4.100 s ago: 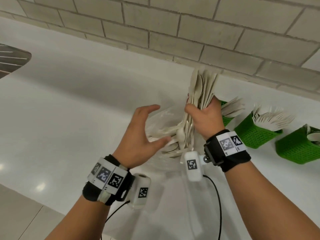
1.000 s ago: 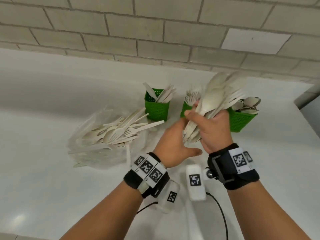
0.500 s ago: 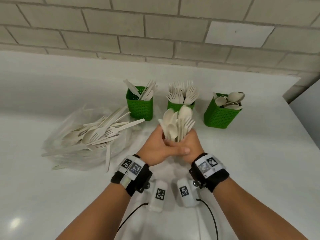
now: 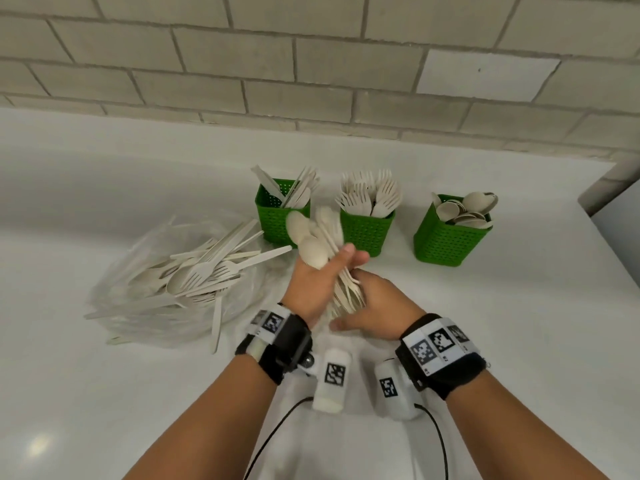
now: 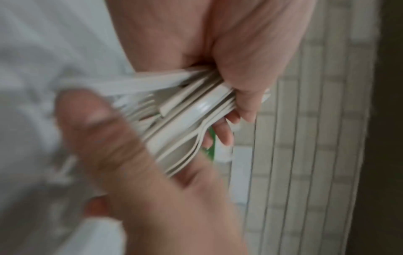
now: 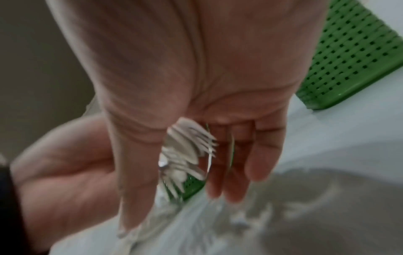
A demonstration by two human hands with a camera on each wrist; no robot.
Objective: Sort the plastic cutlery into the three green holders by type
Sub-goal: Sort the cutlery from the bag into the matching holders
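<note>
My left hand (image 4: 317, 282) grips a mixed bundle of beige plastic spoons and forks (image 4: 320, 237), heads up and tilted left, just in front of the holders. My right hand (image 4: 377, 306) lies with relaxed fingers against the bundle's lower ends. In the left wrist view the left fingers (image 5: 246, 77) curl round the bundle (image 5: 196, 117). In the right wrist view the right palm (image 6: 196, 69) is spread, with fork tines (image 6: 189, 143) beyond it. Three green holders stand in a row: knives (image 4: 273, 216), forks (image 4: 367, 230), spoons (image 4: 446, 240).
A clear plastic bag with a pile of unsorted cutlery (image 4: 194, 271) lies on the white counter (image 4: 519, 323) to the left. A grey brick wall (image 4: 311, 64) runs behind the holders. The counter ends at the right near a corner (image 4: 609, 188).
Half a second ago both hands clasped the bundle upright. Now my left hand alone grips it, tilted left, and my right hand has loosened and slid down to the bundle's lower ends.
</note>
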